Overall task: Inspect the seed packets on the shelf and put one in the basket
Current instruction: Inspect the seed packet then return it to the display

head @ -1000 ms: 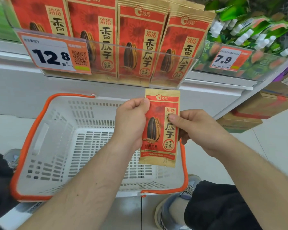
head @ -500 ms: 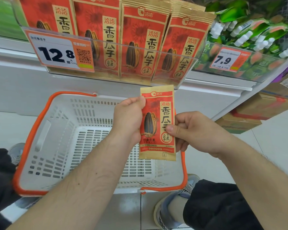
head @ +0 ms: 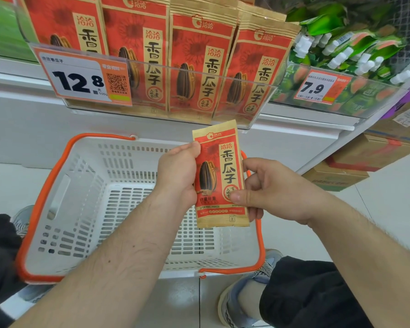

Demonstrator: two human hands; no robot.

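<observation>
A small red and tan seed packet (head: 219, 174) with a black sunflower seed printed on it is held upright above the basket. My left hand (head: 178, 172) grips its left edge. My right hand (head: 272, 190) pinches its lower right part, thumb on the front. Below it stands a white plastic basket (head: 64, 209) with an orange rim, with no goods visible inside. Several larger packets (head: 199, 67) of the same design stand in a row on the shelf behind a transparent rail.
An orange price tag (head: 81, 79) reading 12.8 hangs on the rail. Green pouches (head: 355, 43) with white caps fill the shelf to the right, with a 7.9 tag (head: 317, 87). Cardboard boxes (head: 365, 159) sit low at the right. My shoes and dark trousers frame the basket.
The packet has tilted slightly and my right thumb slid down from its middle to its lower right part. The view has shifted a little toward the shelf.
</observation>
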